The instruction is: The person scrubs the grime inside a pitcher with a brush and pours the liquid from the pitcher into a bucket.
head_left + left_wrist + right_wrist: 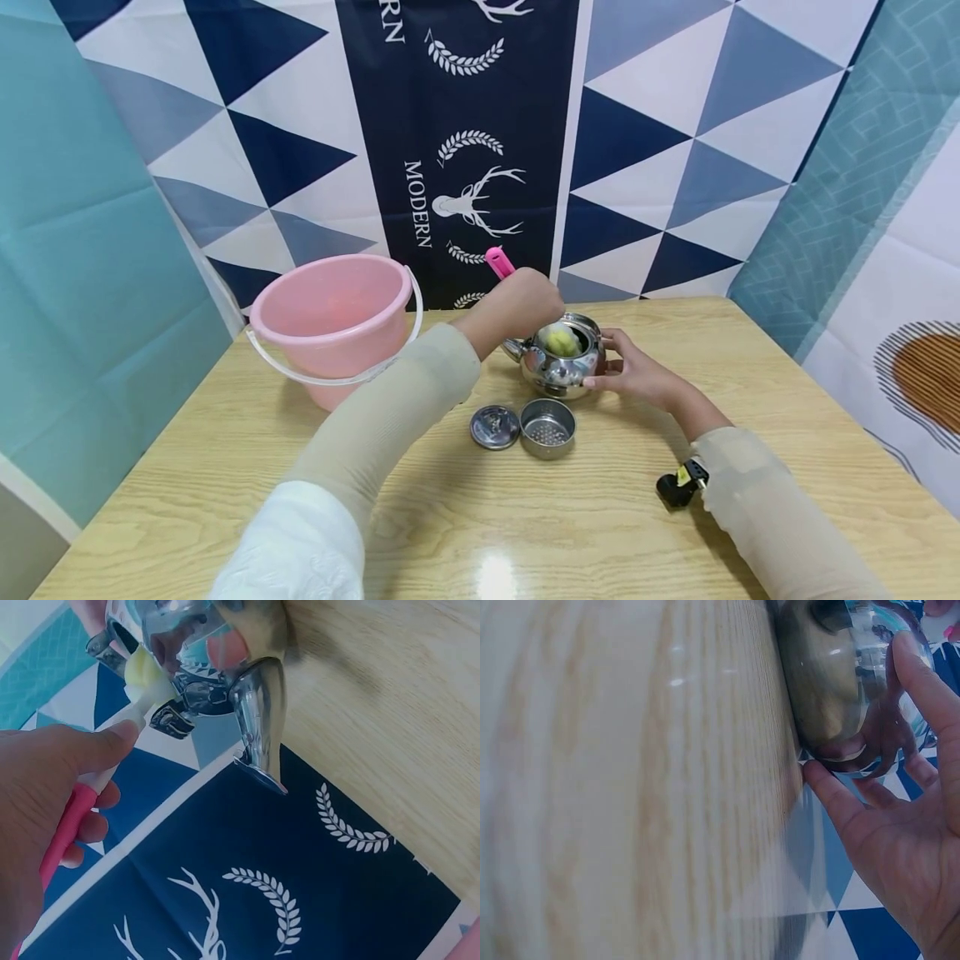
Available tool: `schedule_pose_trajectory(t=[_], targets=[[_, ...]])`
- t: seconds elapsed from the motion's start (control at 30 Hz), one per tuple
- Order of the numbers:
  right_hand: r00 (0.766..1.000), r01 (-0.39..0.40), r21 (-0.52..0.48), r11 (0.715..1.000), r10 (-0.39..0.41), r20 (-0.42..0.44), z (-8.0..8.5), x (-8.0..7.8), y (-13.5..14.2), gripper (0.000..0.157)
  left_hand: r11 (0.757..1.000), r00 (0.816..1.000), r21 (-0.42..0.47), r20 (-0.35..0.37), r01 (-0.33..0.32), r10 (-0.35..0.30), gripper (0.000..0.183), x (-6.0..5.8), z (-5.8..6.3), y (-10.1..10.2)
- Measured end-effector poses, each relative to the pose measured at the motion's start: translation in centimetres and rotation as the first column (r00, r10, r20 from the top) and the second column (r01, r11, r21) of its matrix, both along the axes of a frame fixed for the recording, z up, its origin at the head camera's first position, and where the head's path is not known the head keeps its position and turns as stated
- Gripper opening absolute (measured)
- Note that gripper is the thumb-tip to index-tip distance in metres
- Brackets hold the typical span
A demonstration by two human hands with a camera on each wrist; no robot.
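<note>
My left hand (525, 302) grips the pink and white handle of a cleaning brush (498, 262) above the teapot's mouth. Its yellow sponge head (561, 342) sits in the opening of a shiny steel teapot (542, 368). In the left wrist view, the thumb lies along the white part of the brush handle (100, 777), close to the pot's rim. My right hand (636, 375) holds the teapot's right side, thumb and fingers spread around its body; the right wrist view shows fingertips against the polished metal (832, 697). The spout (259, 724) points away from that hand.
A round steel lid (495, 427) and a perforated steel strainer (547, 428) lie side by side in front of the teapot. At the left stands a pink bucket (330, 362) with a white handle. Patterned cloth (637, 167) hangs behind the wooden table (585, 525).
</note>
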State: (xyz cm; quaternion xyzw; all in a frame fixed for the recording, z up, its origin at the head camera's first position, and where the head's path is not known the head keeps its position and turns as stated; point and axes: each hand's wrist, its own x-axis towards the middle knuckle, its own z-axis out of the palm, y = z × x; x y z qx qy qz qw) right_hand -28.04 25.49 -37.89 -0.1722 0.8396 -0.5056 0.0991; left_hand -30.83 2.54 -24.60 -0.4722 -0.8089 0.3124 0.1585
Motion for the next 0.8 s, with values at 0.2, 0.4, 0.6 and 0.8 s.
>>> schedule_pose_trajectory(t=[0.2,0.4,0.6,0.8], targets=[[1.0,-0.007,-0.005,1.0,0.007,0.0,0.2,0.1,-0.2,0.092,0.999,0.999,0.02,0.04,-0.027,0.026,0.014,-0.9,0.3,0.8],[1.0,-0.006,0.002,1.0,0.006,-0.003,0.1,0.0,-0.1,0.092,0.999,0.999,0.011,0.038,-0.038,0.037,0.015,-0.7,0.6,2.3],[1.0,-0.016,0.008,1.0,0.016,-0.013,0.0,-0.3,0.1,0.09,0.999,1.0,-0.046,0.018,-0.002,0.003,0.018,0.3,0.5,3.8],[0.999,-0.028,0.002,1.0,0.028,-0.023,0.0,-0.3,0.2,0.086,0.992,0.999,-0.124,-0.036,0.02,-0.024,0.02,1.6,-0.1,4.4]])
